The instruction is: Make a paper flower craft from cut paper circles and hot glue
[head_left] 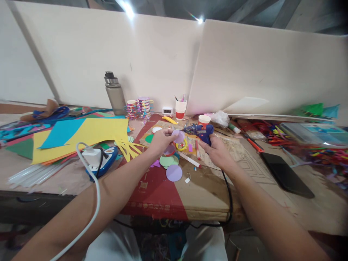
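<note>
Between the fingertips of my left hand [162, 142] is a small lilac paper disc [178, 136], held up over the cardboard. My right hand [218, 151] is wrapped round the handle of a blue hot glue gun [204, 133], its nozzle pointing left at the disc; I cannot tell whether they touch. A black cord runs down from the gun. Just below my hands lie green paper discs [166, 162] and another lilac disc [174, 173]. A yellow ring [182, 145] and a white paper strip [190, 160] are close by, partly overlapped by other pieces.
Yellow paper sheets [89, 139] and a blue power strip [108, 159] with a white plug lie left. Behind stand a grey bottle [115, 95] and a paper cup [180, 110] with pens. Right are a black phone [286, 174], a plastic box [312, 134] and a red-handled tool [255, 144].
</note>
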`<action>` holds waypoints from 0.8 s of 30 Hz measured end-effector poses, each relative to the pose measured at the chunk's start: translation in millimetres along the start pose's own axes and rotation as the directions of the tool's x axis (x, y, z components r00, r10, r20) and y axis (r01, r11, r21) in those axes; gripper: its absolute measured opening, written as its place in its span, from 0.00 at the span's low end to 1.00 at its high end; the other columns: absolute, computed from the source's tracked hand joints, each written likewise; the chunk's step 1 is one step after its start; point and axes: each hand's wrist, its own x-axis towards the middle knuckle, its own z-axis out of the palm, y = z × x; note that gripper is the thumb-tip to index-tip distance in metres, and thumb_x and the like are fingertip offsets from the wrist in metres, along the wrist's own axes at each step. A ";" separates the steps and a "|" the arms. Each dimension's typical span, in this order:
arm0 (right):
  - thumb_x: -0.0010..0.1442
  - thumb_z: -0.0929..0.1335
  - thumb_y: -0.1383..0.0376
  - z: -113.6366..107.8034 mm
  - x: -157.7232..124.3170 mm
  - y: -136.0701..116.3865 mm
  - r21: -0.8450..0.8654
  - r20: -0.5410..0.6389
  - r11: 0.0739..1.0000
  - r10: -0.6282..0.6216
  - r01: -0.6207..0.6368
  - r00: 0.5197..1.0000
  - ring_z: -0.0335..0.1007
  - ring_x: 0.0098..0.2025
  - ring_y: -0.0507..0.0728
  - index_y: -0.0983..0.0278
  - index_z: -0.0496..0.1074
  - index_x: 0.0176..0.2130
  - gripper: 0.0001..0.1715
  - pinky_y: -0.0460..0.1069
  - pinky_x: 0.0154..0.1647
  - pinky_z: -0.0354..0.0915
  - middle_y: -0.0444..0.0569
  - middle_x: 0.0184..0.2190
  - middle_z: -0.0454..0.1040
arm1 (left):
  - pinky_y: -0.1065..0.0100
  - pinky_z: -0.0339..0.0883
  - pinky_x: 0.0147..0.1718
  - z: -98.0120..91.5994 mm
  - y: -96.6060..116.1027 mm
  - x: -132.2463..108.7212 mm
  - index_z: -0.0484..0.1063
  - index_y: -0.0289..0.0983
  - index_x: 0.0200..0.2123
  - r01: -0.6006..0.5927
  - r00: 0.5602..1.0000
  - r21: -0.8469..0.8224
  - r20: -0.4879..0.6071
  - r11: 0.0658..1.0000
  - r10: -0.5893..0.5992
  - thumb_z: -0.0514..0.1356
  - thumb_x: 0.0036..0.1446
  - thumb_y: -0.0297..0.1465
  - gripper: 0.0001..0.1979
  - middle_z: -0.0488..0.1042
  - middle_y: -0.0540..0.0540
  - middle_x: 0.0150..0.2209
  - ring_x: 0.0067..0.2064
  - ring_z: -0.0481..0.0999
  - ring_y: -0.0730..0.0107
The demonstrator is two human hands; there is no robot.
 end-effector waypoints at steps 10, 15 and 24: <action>0.61 0.65 0.57 1.4 -2.2 0.6 -0.008 0.026 1.000 -0.015 0.015 1.000 0.71 0.45 0.63 0.65 0.68 0.53 0.24 0.58 0.50 0.64 0.55 0.45 0.77 | 0.73 0.59 0.23 -0.8 -0.4 1.1 0.77 0.33 0.32 -0.007 1.000 -0.044 -0.025 0.999 0.006 0.66 0.47 0.32 0.09 0.76 0.49 0.24 0.22 0.67 0.76; 0.61 0.65 0.57 2.1 -2.2 2.3 0.004 0.023 0.999 -0.033 0.033 0.999 0.71 0.47 0.62 0.64 0.68 0.54 0.23 0.59 0.52 0.64 0.54 0.47 0.77 | 0.73 0.57 0.22 0.7 5.6 -3.8 0.78 0.34 0.31 -0.006 1.000 -0.012 -0.012 1.000 0.006 0.66 0.47 0.31 0.07 0.74 0.51 0.21 0.21 0.65 0.77; 0.60 0.65 0.58 2.1 -2.9 1.2 -0.003 0.015 1.000 -0.013 0.013 1.000 0.71 0.45 0.62 0.66 0.67 0.54 0.25 0.57 0.50 0.65 0.55 0.46 0.77 | 0.73 0.58 0.22 0.1 -1.8 2.2 0.77 0.33 0.32 -0.016 0.999 -0.066 -0.032 0.998 0.014 0.67 0.45 0.32 0.10 0.76 0.49 0.25 0.22 0.67 0.76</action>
